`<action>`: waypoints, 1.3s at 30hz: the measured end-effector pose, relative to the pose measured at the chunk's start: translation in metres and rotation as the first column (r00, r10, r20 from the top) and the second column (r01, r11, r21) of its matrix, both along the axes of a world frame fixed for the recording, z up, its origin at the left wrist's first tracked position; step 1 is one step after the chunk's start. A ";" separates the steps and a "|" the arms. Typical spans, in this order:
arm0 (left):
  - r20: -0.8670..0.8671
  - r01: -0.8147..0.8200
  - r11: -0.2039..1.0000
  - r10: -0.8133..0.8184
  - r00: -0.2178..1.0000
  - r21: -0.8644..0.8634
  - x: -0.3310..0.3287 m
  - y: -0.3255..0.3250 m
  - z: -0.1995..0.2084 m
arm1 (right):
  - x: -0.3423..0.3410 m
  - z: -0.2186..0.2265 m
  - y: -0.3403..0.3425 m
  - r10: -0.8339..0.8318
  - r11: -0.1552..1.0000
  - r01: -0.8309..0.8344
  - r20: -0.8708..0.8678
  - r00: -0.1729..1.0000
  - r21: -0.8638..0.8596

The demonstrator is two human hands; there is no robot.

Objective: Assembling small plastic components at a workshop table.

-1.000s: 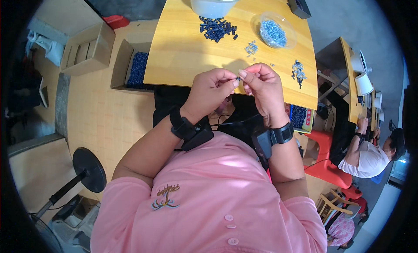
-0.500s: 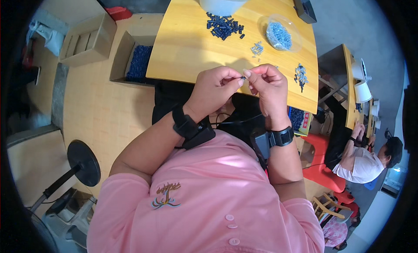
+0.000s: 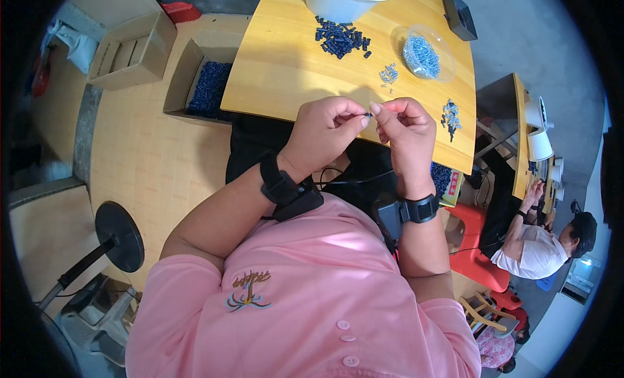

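Over the near edge of the wooden table (image 3: 279, 72), my left hand (image 3: 325, 128) pinches a small black part (image 3: 368, 115) between thumb and fingertips. My right hand (image 3: 408, 131) meets it there, thumb and forefinger closed at the part's other end. Fingers cover most of it, so its exact shape cannot be made out. Beyond my hands lies a heap of short black cylindrical pieces (image 3: 339, 40). A few small clear or silvery pieces (image 3: 389, 74) lie in front of a clear round tub (image 3: 447, 61) filled with similar ones. Nearest my right hand is a mixed pile (image 3: 450, 118) of clear and black pieces.
A white bucket (image 3: 351, 9) of dark pieces and a black tray (image 3: 459, 17) stand on the table. Cardboard boxes (image 3: 175, 85) are at the left, one holding dark pieces. A black round disc on a pole (image 3: 120, 237) stands lower left. Right, a co-worker (image 3: 539, 248) sits near a red stool (image 3: 484, 261).
The whole view has shifted slightly, with the table contents a little farther right. Both hands keep their pinch at the small black part, with barely any finger movement.
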State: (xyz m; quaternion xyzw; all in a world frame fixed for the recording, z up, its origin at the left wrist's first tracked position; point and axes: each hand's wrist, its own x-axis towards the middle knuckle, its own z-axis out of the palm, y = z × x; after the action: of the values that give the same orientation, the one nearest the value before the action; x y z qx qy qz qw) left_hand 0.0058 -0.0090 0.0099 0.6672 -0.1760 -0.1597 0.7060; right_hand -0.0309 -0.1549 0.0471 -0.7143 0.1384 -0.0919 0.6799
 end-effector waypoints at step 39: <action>0.175 -0.173 0.983 0.160 0.971 0.062 -0.006 -0.010 -0.002 | 0.001 -0.003 0.015 -0.118 0.993 0.118 -0.005 0.993 -0.009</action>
State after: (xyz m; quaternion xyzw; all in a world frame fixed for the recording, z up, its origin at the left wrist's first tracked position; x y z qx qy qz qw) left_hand -0.0001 -0.0185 0.0079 0.7174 -0.1722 -0.0493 0.6732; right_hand -0.0302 -0.1394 0.0443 -0.7081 0.1820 -0.1305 0.6697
